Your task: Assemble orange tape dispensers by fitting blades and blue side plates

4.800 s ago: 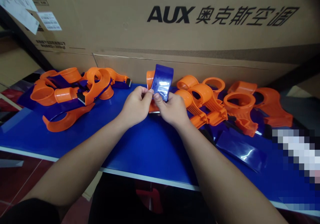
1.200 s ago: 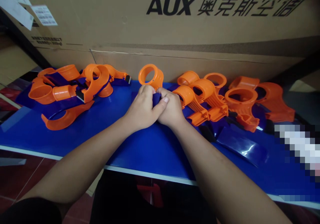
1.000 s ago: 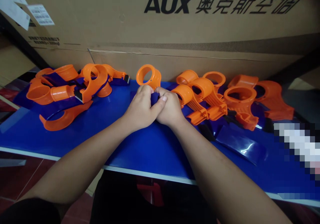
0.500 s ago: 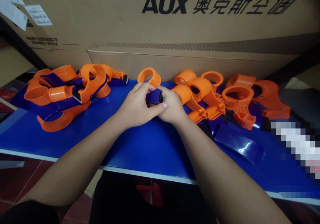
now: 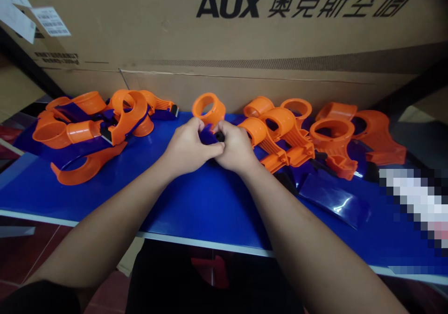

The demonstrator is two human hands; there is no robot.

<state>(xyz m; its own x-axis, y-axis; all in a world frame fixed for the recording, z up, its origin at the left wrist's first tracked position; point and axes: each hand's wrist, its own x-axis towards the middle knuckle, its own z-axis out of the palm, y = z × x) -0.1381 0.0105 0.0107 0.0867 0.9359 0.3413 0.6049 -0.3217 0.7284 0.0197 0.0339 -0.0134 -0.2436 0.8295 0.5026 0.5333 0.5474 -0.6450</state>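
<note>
Above the middle of the blue table, my left hand (image 5: 186, 147) and my right hand (image 5: 235, 149) meet, both closed around a dark blue plastic piece (image 5: 207, 137). A small black part (image 5: 219, 137) shows at its right, between my fingers. My left thumb reaches across toward the right fingers. Just behind the hands is an orange ring (image 5: 209, 108) of a tape dispenser; whether it is joined to the blue piece is hidden. To the right of my right hand lie orange tape dispenser frames (image 5: 280, 122).
Orange and blue tape dispensers (image 5: 84, 129) are piled at the left. A loose blue plate (image 5: 334, 199) lies at the right on the blue tabletop (image 5: 206, 206). A large cardboard box (image 5: 157, 29) stands along the back. A pixelated patch covers the right edge.
Both hands have turned the blue piece slightly and shifted their fingers on it. Less of its blue face shows now. The dispensers on the table stay where they were.
</note>
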